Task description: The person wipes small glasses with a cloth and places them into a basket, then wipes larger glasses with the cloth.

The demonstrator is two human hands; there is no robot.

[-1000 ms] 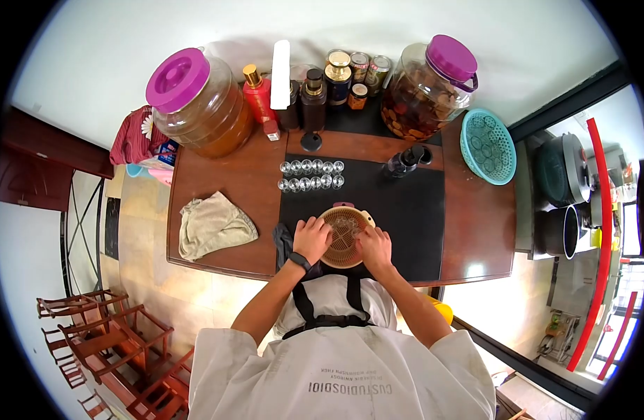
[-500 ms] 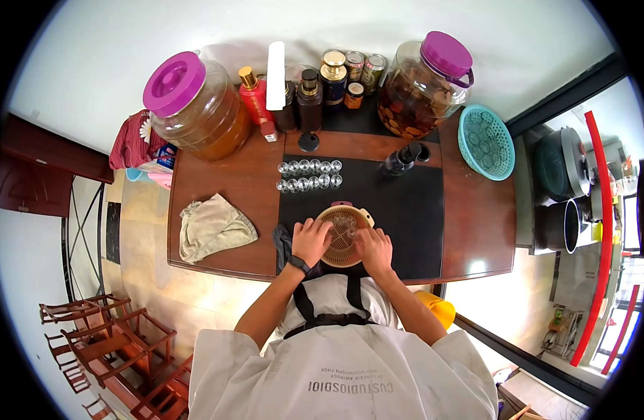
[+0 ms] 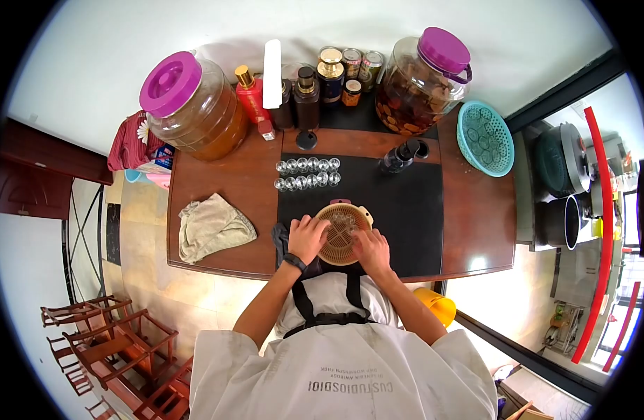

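A round tan plastic basket (image 3: 336, 260) sits at the table's front edge, with small clear glass pieces (image 3: 345, 219) inside it. My left hand (image 3: 307, 239) is at its left side, fingers curled over the rim toward the inside. At the right side, my right hand (image 3: 371, 249) has its bunched fingertips inside the basket. What the fingertips of each hand hold, if anything, is too small to make out. Beyond the basket, small clear glasses (image 3: 308, 173) stand in two rows on the black mat (image 3: 406, 217).
A crumpled cloth (image 3: 215, 227) lies at left, dark fabric (image 3: 280, 241) beside my left hand. A dark bottle (image 3: 399, 157) stands behind at right. Two large purple-lidded jars (image 3: 206, 115) (image 3: 420, 87), several bottles and cans line the back. A turquoise basket (image 3: 500, 166) is far right.
The view has shifted very slightly. Both hands remain at the tan basket, with only small finger movement; the rows of glasses look the same.
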